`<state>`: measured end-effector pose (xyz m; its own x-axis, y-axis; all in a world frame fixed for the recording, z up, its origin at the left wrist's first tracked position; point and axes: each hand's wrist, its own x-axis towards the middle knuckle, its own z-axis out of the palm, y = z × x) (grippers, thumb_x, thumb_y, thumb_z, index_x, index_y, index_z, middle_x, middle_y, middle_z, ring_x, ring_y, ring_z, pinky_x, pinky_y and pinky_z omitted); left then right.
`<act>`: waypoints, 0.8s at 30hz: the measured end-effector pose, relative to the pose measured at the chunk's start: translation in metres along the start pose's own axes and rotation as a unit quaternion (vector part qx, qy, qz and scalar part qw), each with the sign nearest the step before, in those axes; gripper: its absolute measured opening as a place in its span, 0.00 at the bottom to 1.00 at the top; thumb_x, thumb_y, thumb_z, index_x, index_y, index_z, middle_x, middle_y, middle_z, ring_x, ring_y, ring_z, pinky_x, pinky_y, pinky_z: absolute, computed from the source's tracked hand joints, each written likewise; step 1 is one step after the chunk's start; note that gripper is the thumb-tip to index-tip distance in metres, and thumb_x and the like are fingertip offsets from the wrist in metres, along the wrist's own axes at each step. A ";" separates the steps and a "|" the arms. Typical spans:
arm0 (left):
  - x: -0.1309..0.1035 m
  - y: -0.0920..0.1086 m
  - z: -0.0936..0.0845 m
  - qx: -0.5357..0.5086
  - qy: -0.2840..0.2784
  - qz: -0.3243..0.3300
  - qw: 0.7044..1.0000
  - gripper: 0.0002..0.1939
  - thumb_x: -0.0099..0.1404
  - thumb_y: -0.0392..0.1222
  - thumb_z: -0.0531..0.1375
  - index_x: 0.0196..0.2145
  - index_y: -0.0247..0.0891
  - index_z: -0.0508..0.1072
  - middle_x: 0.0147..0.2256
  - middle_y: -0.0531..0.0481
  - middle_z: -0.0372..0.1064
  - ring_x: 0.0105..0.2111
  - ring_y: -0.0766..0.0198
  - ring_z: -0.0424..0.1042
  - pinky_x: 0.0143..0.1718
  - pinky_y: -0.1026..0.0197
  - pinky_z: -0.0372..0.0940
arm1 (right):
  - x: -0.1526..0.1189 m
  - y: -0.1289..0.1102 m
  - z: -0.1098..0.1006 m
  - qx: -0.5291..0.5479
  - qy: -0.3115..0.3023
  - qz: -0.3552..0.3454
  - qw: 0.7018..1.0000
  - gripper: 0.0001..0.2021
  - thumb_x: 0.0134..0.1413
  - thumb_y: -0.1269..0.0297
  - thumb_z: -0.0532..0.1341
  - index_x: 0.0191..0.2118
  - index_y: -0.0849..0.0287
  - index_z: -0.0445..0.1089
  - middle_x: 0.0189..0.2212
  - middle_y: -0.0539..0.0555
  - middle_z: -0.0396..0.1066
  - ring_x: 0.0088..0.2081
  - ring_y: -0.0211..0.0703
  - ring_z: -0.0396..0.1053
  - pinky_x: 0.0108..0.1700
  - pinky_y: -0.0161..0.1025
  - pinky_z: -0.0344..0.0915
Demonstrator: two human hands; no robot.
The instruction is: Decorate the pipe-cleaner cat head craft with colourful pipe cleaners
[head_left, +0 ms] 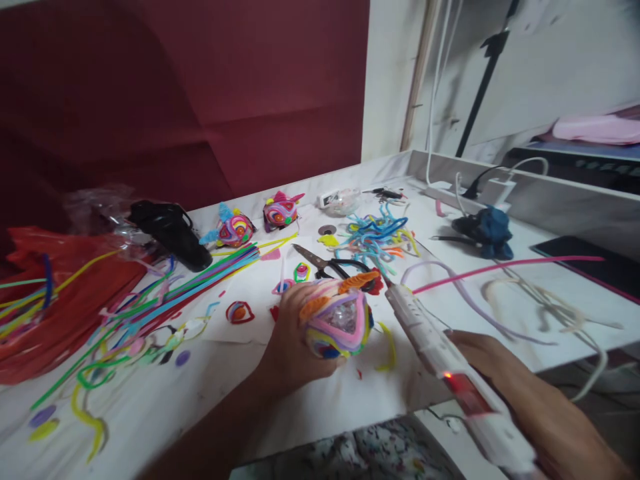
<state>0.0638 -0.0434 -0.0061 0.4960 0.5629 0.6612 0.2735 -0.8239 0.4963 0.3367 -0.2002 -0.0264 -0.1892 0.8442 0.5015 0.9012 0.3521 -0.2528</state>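
Your left hand (290, 333) grips the round, multicoloured fuzzy-stem ornament (359, 325) while your right hand (493, 365) holds the white, pen-shaped plastic glue gun (425, 337).
The ornament sits against your left palm, above the white, marble-patterned bench (210, 393) toward its near edge; your thumb lies along its underside, and your other fingers pass behind its left side, their tips hidden. Your right fingers are closed around the gun's body, mostly out of sight behind it; its nozzle points at the ornament's upper right, by an orange fuzzy piece (360, 281), though you cannot tell whether they touch. Just beyond the ornament lie black-handled metal scissors (324, 265); two similar multicoloured ornaments (281, 212) stand near the bench's far edge.
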 end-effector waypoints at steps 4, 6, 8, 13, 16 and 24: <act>-0.001 -0.001 0.003 0.001 0.017 -0.028 0.999 0.49 0.44 0.41 0.71 0.60 0.48 0.54 0.56 0.43 0.62 0.58 0.42 0.63 0.59 0.37 0.62 | 0.016 -0.003 -0.007 -0.036 0.045 0.003 0.998 0.24 0.59 0.60 0.50 0.61 0.49 0.54 0.52 0.62 0.67 0.48 0.57 0.74 0.37 0.47 0.78; -0.003 -0.003 0.004 -0.031 0.018 -0.059 0.998 0.51 0.44 0.42 0.72 0.61 0.51 0.52 0.57 0.44 0.62 0.58 0.43 0.65 0.59 0.38 0.64 | 0.023 0.002 -0.012 -0.051 0.052 -0.003 0.997 0.18 0.61 0.61 0.50 0.56 0.50 0.58 0.47 0.61 0.68 0.40 0.51 0.77 0.31 0.43 0.77; -0.006 -0.005 0.005 -0.059 0.014 -0.089 0.994 0.51 0.42 0.43 0.73 0.60 0.53 0.53 0.56 0.45 0.62 0.57 0.42 0.66 0.57 0.38 0.66 | 0.027 0.015 -0.015 -0.062 0.043 0.003 0.997 0.14 0.62 0.61 0.49 0.52 0.52 0.59 0.46 0.60 0.67 0.36 0.48 0.76 0.29 0.41 0.76; -0.012 -0.008 0.006 -0.080 0.022 -0.148 0.985 0.51 0.40 0.43 0.75 0.59 0.52 0.57 0.56 0.45 0.62 0.57 0.40 0.66 0.55 0.39 0.69 | 0.029 0.068 -0.007 -0.113 -0.005 0.072 0.991 0.15 0.61 0.61 0.51 0.52 0.55 0.59 0.49 0.61 0.65 0.41 0.52 0.74 0.35 0.45 0.73; -0.011 -0.008 0.006 -0.109 0.021 -0.159 0.981 0.50 0.41 0.44 0.75 0.59 0.52 0.57 0.55 0.46 0.64 0.56 0.41 0.67 0.51 0.43 0.72 | 0.036 0.090 -0.007 -0.132 -0.043 0.099 0.985 0.13 0.62 0.62 0.52 0.52 0.56 0.60 0.48 0.63 0.66 0.43 0.54 0.72 0.39 0.46 0.71; -0.006 -0.010 0.002 -0.100 0.003 -0.129 0.987 0.49 0.44 0.49 0.74 0.60 0.51 0.57 0.55 0.46 0.66 0.53 0.42 0.70 0.52 0.42 0.71 | 0.067 0.093 -0.027 -0.106 -0.047 0.136 0.984 0.15 0.60 0.62 0.53 0.51 0.61 0.62 0.46 0.65 0.66 0.42 0.56 0.71 0.42 0.51 0.69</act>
<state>0.0598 -0.0388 -0.0168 0.4267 0.7529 0.5012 0.2215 -0.6242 0.7492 0.4187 -0.1219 0.0054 0.0434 0.9327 0.3581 0.9828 0.0244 -0.1828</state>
